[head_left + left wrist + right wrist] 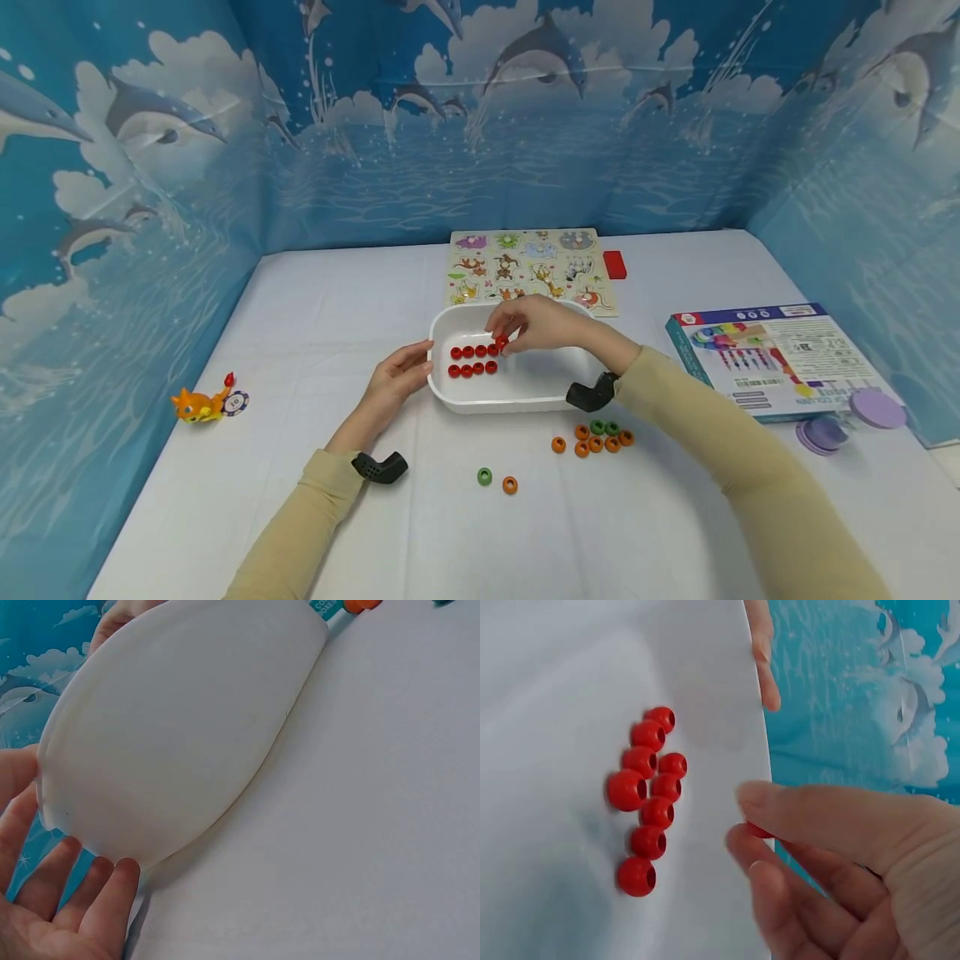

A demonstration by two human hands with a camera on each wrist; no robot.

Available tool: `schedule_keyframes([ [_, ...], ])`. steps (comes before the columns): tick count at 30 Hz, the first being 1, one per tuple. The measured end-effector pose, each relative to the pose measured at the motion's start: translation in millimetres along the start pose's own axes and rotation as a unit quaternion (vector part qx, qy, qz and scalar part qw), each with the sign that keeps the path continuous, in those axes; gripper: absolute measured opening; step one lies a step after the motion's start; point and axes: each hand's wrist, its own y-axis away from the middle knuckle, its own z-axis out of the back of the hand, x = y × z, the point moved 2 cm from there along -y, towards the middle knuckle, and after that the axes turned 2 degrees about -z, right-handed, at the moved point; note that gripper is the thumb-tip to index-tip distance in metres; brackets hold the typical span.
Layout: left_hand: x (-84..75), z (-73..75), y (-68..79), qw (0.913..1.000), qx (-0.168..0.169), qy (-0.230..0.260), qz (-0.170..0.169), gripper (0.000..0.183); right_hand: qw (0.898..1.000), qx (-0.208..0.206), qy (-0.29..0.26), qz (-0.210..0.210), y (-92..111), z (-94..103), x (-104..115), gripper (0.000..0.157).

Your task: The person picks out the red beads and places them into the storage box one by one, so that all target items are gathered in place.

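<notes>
A white tray (pixel 517 406) stands mid-table, with red beads (pixel 467 352) lined up in two rows toward its left end. Over the tray my right hand (pixel 543 323) pinches one red bead (pixel 760 831) between thumb and fingertips; fingers cover most of it in the right wrist view. The fingers of my left hand (pixel 401 375) are fairly straight and touch the tray's left end from outside. In the left wrist view, fingertips (pixel 126 874) rest against the tray's outer wall (pixel 180 727).
Orange beads (pixel 596 445) and green beads (pixel 484 476) lie in front of the tray. An animal puzzle board (pixel 525 262) and a red block (pixel 615 265) are behind it. Right are a game box (pixel 780 358) and purple lids (pixel 877 408); left, an orange toy (pixel 198 406).
</notes>
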Motion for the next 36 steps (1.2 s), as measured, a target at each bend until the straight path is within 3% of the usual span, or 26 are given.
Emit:
schedule_keyframes([
  [11, 2.0, 0.1, -0.6, 0.9999, -0.006, -0.001, 0.009, 0.048, 0.996, 0.087, -0.014, -0.030, -21, -7.7, -23, 0.028],
  [16, 1.5, 0.0, -0.3, 0.9999, -0.009, -0.005, 0.011, 0.048, 0.993, 0.107, -0.003, -0.050, -24, -12.4, -27, 0.026],
  [30, 0.0, 0.6, 0.4, 0.9999, -0.003, -0.003, 0.009, 0.048, 0.992, 0.111, 0.009, -0.058, -23, -19.0, -30, 0.023],
  [36, 0.0, -0.6, 0.2, 1.0000, -0.002, 0.000, 0.007, 0.048, 0.991, 0.114, 0.005, -0.064, -21, -13.1, -26, 0.026],
])
